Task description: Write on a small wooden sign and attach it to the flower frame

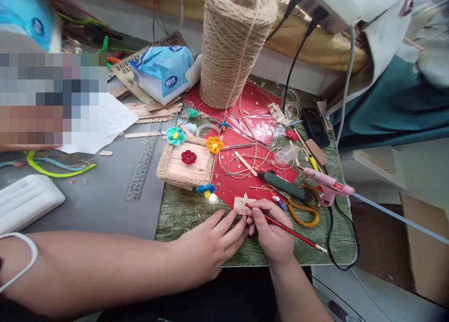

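Note:
A red and black pencil (294, 234) with a pale end rests in my right hand (275, 228), its tip down on a small piece of pale wood (242, 204). The wood looks like short stick pieces side by side. My left hand (213, 240) lies with fingers stretched out, fingertips against the wood's lower edge beside the right fingers. Just beyond is a square twine-wrapped stick box (185, 165). On it sits a dark red rose (188, 157), with teal, orange and blue pipe-cleaner flowers at its corners.
A large twine spool (233, 46) stands at the back on red sheet (228, 144). To the right are a pink glue gun (328, 184), orange-handled scissors (305, 214) and a green-handled tool (287, 186). A ruler (142, 168) lies left; another person's blurred hand is farther left.

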{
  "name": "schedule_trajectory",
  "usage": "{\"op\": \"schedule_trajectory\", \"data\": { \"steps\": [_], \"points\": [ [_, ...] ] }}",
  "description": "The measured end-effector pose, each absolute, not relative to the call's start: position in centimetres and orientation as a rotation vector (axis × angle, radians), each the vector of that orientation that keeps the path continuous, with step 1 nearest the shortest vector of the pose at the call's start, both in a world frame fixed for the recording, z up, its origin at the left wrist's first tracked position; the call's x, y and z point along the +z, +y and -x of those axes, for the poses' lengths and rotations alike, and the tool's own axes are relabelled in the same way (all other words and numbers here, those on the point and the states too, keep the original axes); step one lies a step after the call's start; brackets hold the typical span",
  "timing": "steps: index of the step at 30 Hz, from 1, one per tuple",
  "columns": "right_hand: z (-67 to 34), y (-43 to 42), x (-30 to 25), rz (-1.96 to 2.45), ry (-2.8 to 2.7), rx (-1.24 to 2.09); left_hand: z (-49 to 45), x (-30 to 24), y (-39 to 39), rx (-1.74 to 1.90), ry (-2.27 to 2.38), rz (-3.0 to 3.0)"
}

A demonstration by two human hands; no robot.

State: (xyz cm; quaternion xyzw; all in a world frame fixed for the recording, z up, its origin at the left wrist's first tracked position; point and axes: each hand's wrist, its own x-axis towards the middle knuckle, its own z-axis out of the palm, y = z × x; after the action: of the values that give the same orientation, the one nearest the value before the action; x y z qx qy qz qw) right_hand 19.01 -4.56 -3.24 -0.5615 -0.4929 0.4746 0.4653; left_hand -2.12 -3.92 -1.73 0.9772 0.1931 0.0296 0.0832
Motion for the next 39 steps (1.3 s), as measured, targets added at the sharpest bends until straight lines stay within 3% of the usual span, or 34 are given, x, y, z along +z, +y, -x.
{"op": "schedule_trajectory", "data": {
  "steps": [39],
  "points": [
    [-18.48,-4.38,-3.34,1.386,-1.16,1.214,1.69,-2.2,-4.0,0.161,0.574,-2.963]
  ]
}}
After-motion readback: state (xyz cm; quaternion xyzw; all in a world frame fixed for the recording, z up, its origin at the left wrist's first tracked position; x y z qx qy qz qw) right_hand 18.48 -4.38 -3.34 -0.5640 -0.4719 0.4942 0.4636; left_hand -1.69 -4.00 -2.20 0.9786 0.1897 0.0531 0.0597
